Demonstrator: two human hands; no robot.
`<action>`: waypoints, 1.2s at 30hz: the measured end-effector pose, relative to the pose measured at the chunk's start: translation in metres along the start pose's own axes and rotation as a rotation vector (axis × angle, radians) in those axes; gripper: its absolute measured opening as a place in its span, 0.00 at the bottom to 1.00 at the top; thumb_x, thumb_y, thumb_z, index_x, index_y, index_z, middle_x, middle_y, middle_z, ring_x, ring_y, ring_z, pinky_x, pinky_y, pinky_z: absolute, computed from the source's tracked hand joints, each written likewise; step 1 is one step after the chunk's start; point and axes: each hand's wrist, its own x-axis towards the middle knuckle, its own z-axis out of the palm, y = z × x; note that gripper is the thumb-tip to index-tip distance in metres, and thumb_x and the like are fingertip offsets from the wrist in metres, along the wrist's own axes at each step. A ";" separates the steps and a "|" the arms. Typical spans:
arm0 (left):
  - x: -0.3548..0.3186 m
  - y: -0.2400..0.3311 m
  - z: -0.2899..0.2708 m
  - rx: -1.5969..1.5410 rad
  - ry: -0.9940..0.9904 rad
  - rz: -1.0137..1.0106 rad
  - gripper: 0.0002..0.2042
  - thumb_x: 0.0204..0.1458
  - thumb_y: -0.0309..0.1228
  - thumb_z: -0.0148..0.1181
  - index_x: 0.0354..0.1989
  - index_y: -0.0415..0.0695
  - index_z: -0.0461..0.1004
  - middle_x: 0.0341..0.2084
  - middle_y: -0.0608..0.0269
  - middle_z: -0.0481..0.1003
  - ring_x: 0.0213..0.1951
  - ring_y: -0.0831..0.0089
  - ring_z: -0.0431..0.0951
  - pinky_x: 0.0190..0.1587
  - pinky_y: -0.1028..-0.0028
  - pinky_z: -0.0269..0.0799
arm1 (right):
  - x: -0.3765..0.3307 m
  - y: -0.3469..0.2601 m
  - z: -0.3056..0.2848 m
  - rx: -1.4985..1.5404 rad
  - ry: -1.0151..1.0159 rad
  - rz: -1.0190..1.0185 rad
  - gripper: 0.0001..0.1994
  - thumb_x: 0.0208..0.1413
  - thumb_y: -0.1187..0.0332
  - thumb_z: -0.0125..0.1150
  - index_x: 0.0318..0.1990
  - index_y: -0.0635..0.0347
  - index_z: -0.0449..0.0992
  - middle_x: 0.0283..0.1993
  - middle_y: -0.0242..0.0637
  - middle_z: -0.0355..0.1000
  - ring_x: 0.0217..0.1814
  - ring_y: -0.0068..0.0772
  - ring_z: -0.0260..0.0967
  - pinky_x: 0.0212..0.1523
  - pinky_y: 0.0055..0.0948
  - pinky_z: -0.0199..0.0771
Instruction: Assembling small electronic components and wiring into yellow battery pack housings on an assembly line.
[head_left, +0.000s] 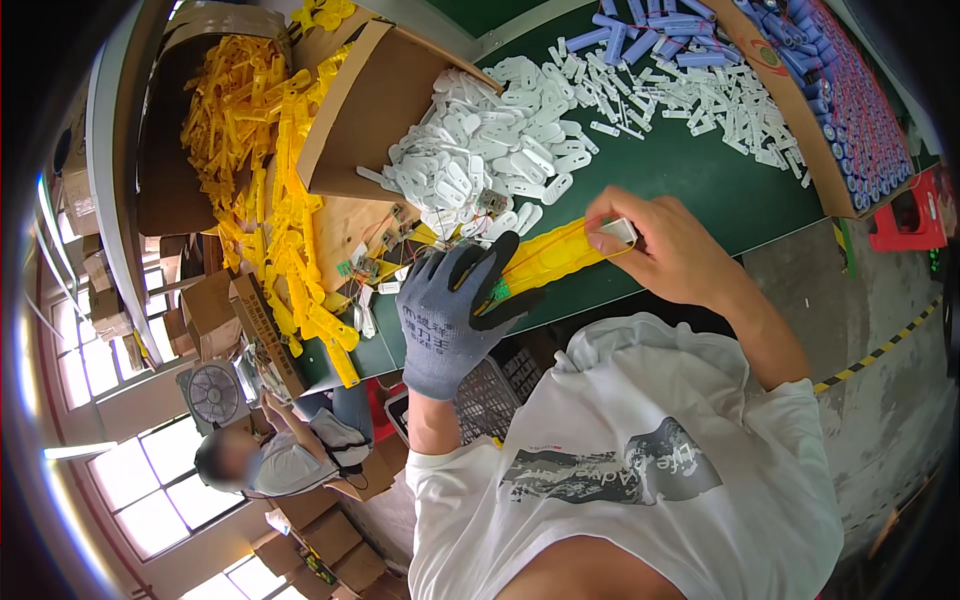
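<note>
A long yellow plastic casing [552,258] lies across both my hands, above the near edge of the green table. My left hand [450,318], in a grey-and-black glove, is closed around its left end, where a small green circuit board [499,291] shows by the fingers. Along the casing runs a thin red wire [540,247]. My bare right hand [672,248] pinches the right end, thumb and fingers on a small white block-shaped piece [622,232]. Whether that piece sits inside the casing or against it, I cannot tell.
White plastic covers [500,135] spill from a cardboard box [345,110]. Yellow casings [290,220] pile up at the left, with wired circuit boards [365,268] beside them. Blue cylindrical cells [650,35] and small white parts [740,115] lie farther back. Another person [290,445] sits at the left.
</note>
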 end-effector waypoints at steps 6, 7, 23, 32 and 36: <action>-0.006 0.000 0.018 -0.009 0.034 -0.037 0.28 0.32 0.43 0.74 0.46 0.50 0.78 0.40 0.61 0.75 0.38 0.58 0.75 0.42 0.61 0.70 | -0.003 0.006 0.020 -0.396 0.124 -0.200 0.14 0.61 0.64 0.55 0.51 0.57 0.67 0.37 0.41 0.67 0.36 0.43 0.70 0.38 0.38 0.71; -0.006 0.001 0.020 -0.011 0.035 -0.040 0.28 0.32 0.43 0.74 0.46 0.50 0.78 0.40 0.61 0.75 0.38 0.58 0.75 0.42 0.61 0.70 | -0.003 0.006 0.021 -0.462 0.094 -0.190 0.16 0.60 0.63 0.56 0.53 0.57 0.67 0.39 0.40 0.66 0.39 0.43 0.70 0.41 0.39 0.71; -0.017 -0.002 0.037 -0.221 0.119 0.011 0.30 0.29 0.41 0.75 0.47 0.46 0.77 0.41 0.56 0.75 0.38 0.54 0.75 0.42 0.60 0.70 | -0.005 0.008 0.001 0.747 -0.249 0.203 0.36 0.58 0.59 0.60 0.71 0.55 0.52 0.51 0.38 0.74 0.47 0.26 0.70 0.48 0.26 0.72; -0.015 -0.001 0.054 -0.060 0.344 0.155 0.28 0.30 0.41 0.75 0.45 0.45 0.79 0.37 0.61 0.78 0.37 0.59 0.77 0.42 0.62 0.71 | -0.010 0.032 0.025 0.696 -0.016 0.306 0.26 0.68 0.58 0.45 0.66 0.65 0.60 0.62 0.43 0.67 0.60 0.28 0.65 0.62 0.31 0.62; -0.013 0.009 0.075 -0.184 0.284 0.097 0.27 0.32 0.38 0.75 0.45 0.44 0.77 0.40 0.58 0.77 0.41 0.56 0.76 0.44 0.59 0.71 | -0.023 0.043 0.032 1.411 -0.210 0.300 0.27 0.69 0.54 0.42 0.65 0.68 0.61 0.62 0.44 0.66 0.65 0.34 0.64 0.65 0.33 0.62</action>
